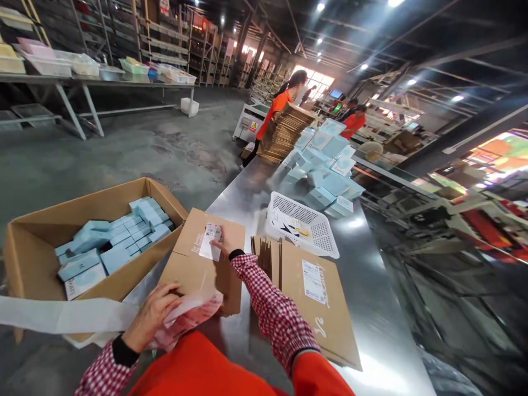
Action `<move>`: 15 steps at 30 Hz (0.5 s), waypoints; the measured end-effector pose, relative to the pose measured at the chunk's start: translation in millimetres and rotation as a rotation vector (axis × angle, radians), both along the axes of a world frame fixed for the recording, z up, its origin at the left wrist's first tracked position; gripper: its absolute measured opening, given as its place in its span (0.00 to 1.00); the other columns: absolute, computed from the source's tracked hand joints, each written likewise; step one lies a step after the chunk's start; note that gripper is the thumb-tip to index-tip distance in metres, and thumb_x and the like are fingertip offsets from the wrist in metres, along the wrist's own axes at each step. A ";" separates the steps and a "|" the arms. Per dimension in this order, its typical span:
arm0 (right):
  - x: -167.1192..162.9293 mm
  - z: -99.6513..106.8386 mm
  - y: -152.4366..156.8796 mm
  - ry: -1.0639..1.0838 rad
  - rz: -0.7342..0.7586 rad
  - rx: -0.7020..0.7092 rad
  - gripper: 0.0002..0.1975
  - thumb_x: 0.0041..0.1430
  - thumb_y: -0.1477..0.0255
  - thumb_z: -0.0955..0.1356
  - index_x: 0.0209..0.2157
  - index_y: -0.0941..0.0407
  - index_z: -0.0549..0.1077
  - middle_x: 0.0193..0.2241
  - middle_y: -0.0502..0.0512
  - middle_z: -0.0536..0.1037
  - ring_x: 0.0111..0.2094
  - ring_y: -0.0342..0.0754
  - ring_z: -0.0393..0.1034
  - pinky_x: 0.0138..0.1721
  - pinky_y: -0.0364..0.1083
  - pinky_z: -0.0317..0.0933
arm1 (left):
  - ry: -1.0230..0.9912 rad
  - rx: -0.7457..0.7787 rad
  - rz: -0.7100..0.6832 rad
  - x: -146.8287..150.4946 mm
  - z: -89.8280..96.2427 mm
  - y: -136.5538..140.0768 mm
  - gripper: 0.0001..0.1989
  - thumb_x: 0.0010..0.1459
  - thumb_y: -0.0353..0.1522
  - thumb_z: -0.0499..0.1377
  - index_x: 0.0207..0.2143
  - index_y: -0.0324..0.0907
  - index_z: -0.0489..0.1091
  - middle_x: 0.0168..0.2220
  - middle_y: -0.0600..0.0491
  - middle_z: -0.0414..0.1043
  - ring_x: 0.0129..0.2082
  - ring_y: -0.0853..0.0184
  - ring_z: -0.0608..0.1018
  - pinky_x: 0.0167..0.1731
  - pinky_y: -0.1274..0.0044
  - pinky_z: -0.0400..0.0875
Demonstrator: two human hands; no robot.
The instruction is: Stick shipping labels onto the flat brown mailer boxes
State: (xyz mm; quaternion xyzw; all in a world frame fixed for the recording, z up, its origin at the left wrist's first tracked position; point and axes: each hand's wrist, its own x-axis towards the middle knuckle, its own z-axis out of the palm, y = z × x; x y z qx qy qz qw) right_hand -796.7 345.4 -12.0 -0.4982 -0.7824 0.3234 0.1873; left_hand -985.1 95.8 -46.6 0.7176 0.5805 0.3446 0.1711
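Note:
A flat brown cardboard box [193,264] with white print lies before me on the metal table. My right hand [225,243] rests on it, fingers extended over a white printed shipping label [211,245] stuck near its upper part. At the box's lower left, my left hand [154,311] is closed round a strip of label backing paper [94,314], which trails off to the left. Pinkish translucent paper [192,319] bunches beside that hand. To the right, several folded boxes stand on edge, and a labelled cardboard box [325,308] leans against them.
At the left stands an open carton [33,236] holding several light-blue boxes. A white perforated basket [325,236] with scissors sits on the metal table [371,286]. Behind it are piled blue boxes [325,165] and stacked cardboard [284,132]. People in orange work farther back.

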 end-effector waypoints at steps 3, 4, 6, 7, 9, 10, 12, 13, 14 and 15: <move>-0.6 7.2 -7.0 -0.228 -0.044 0.098 0.47 0.46 0.64 0.73 0.62 0.65 0.49 0.56 0.73 0.62 0.55 0.62 0.59 0.54 0.57 0.55 | 0.015 0.003 -0.053 -5.7 -12.8 3.3 0.13 0.62 0.37 0.52 0.32 0.46 0.77 0.48 0.50 0.75 0.53 0.61 0.73 0.54 0.67 0.68; -2.5 8.3 -12.0 -0.292 -0.089 0.149 0.50 0.46 0.61 0.73 0.63 0.66 0.46 0.58 0.77 0.57 0.58 0.65 0.55 0.55 0.59 0.52 | 0.021 0.005 -0.067 -7.2 -16.1 3.6 0.14 0.62 0.37 0.52 0.32 0.46 0.77 0.48 0.50 0.75 0.53 0.61 0.73 0.54 0.67 0.68; -11.9 5.2 -25.0 -0.391 -0.127 0.261 0.48 0.51 0.58 0.70 0.64 0.66 0.46 0.62 0.77 0.50 0.61 0.67 0.47 0.58 0.63 0.43 | 0.029 0.001 -0.078 -9.3 -21.8 3.9 0.14 0.62 0.37 0.52 0.32 0.47 0.77 0.48 0.50 0.75 0.54 0.61 0.72 0.53 0.66 0.68; -18.9 1.2 -31.4 -0.416 -0.081 0.313 0.43 0.54 0.57 0.67 0.63 0.64 0.48 0.63 0.74 0.49 0.63 0.66 0.44 0.60 0.64 0.38 | 0.030 0.005 -0.080 -9.8 -24.2 4.0 0.14 0.62 0.37 0.52 0.31 0.47 0.77 0.48 0.50 0.75 0.54 0.61 0.72 0.53 0.66 0.69; -33.5 -9.0 -37.9 -0.418 0.091 0.364 0.34 0.60 0.56 0.62 0.63 0.58 0.52 0.64 0.65 0.51 0.65 0.60 0.40 0.62 0.61 0.33 | 0.024 0.008 -0.082 -10.3 -28.0 4.2 0.14 0.62 0.37 0.52 0.31 0.46 0.76 0.48 0.50 0.75 0.53 0.60 0.72 0.52 0.65 0.69; -38.4 -13.3 -36.1 -0.409 0.154 0.358 0.31 0.61 0.56 0.60 0.62 0.55 0.54 0.64 0.61 0.53 0.65 0.57 0.40 0.62 0.60 0.32 | 0.017 0.009 -0.079 -10.3 -29.1 4.2 0.14 0.62 0.37 0.52 0.31 0.46 0.76 0.48 0.50 0.75 0.53 0.60 0.73 0.52 0.65 0.69; -37.6 -16.8 -22.8 -0.404 0.121 0.286 0.29 0.63 0.57 0.58 0.62 0.54 0.55 0.64 0.58 0.53 0.65 0.55 0.39 0.63 0.60 0.31 | 0.000 0.008 -0.070 -10.3 -29.0 3.9 0.13 0.62 0.38 0.52 0.32 0.46 0.76 0.47 0.50 0.76 0.53 0.60 0.73 0.53 0.65 0.69; -31.1 -15.6 -13.5 -0.400 0.024 0.229 0.29 0.63 0.58 0.58 0.62 0.56 0.55 0.64 0.60 0.52 0.65 0.56 0.39 0.62 0.61 0.32 | -0.009 0.003 -0.064 -10.3 -28.0 3.5 0.13 0.62 0.37 0.52 0.32 0.46 0.76 0.47 0.50 0.76 0.52 0.61 0.73 0.52 0.66 0.69; -20.9 -13.1 -4.9 -0.371 -0.108 0.170 0.29 0.63 0.60 0.58 0.61 0.59 0.55 0.64 0.63 0.51 0.65 0.57 0.38 0.62 0.62 0.32 | -0.010 -0.001 -0.050 -10.5 -26.6 3.1 0.14 0.62 0.37 0.52 0.32 0.46 0.76 0.48 0.49 0.75 0.53 0.61 0.73 0.52 0.67 0.70; -8.1 -9.9 1.3 -0.317 -0.246 0.120 0.29 0.62 0.61 0.59 0.61 0.62 0.55 0.64 0.67 0.51 0.65 0.59 0.39 0.61 0.63 0.32 | -0.004 0.005 -0.023 -10.9 -25.4 2.6 0.15 0.62 0.38 0.51 0.32 0.46 0.76 0.50 0.48 0.73 0.53 0.60 0.73 0.52 0.67 0.70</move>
